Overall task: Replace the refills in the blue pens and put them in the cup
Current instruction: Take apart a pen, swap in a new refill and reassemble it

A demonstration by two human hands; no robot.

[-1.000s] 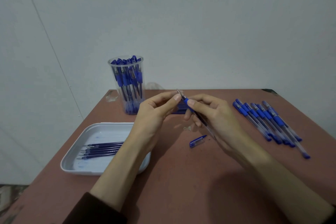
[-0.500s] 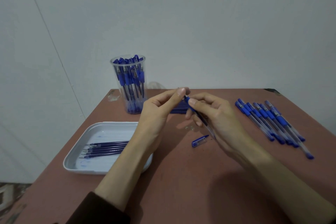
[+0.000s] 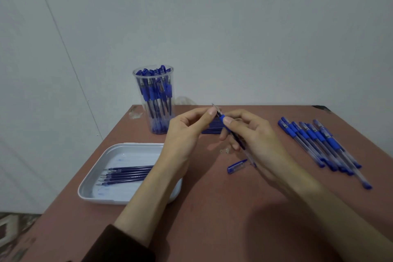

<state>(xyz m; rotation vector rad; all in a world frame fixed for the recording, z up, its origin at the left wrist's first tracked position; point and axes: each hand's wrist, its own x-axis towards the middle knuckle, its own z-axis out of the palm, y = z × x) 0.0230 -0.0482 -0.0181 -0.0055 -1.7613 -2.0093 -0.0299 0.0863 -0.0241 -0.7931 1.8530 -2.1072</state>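
My right hand [image 3: 253, 136] grips an uncapped blue pen [image 3: 225, 121] by its barrel, tip pointing up and away. My left hand [image 3: 187, 134] pinches the pen's tip section between thumb and forefinger. The pen's blue cap [image 3: 237, 166] lies on the table just below my right hand. A clear plastic cup [image 3: 155, 100] packed with several blue pens stands at the table's back left. A row of several capped blue pens [image 3: 319, 142] lies at the right. A pile of blue refills [image 3: 212, 128] lies behind my hands, mostly hidden.
A white tray [image 3: 102, 193] at the front left holds several blue refills [image 3: 127, 174]; my left forearm crosses its right side. The brown table [image 3: 212, 208] ends against a pale wall. A small clear scrap [image 3: 225, 151] lies under my hands.
Both hands have stayed together on the pen. The left thumb and forefinger slid up over its tip half a second ago and now pinch slightly lower, with the metal point showing again.
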